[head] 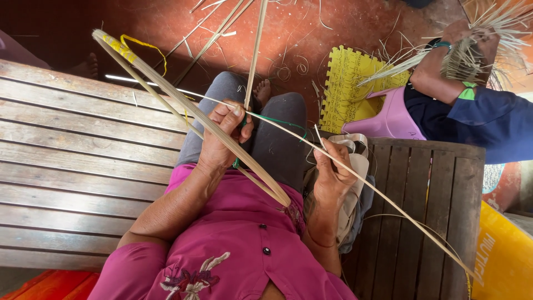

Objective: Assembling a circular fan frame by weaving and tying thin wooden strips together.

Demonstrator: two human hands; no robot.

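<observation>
Head view, looking down on a seated person in a magenta shirt and grey trousers. At far left, a slatted grey wooden tabletop (66,166) runs to the person's side; its near edge borders an orange strip at the lower left corner. A bundle of long pale bamboo strips (189,114), tied near its upper left tip with a yellow band (126,51), slants from upper left down to the person's lap. The left hand (225,139) is clamped around this bundle near its middle, fingers curled over it, with a thin green cord (277,122) trailing from the grip. A single thin pale bamboo sliver (377,191) crosses from the left hand down to the lower right; the right hand (333,169) is closed on it, pinching it above a beige cloth bag (355,166) whose contents cannot be seen. The bag rests on a dark slatted wooden crate (433,211). Beyond lie a yellow foam mat with notched edges (347,89) and a pink plastic stool (388,119) on the red floor (288,33), which is strewn with shavings. At upper right, another person's hand (466,44) grips a partly woven fan of strips. Open floor shows between the knees and the mat.
</observation>
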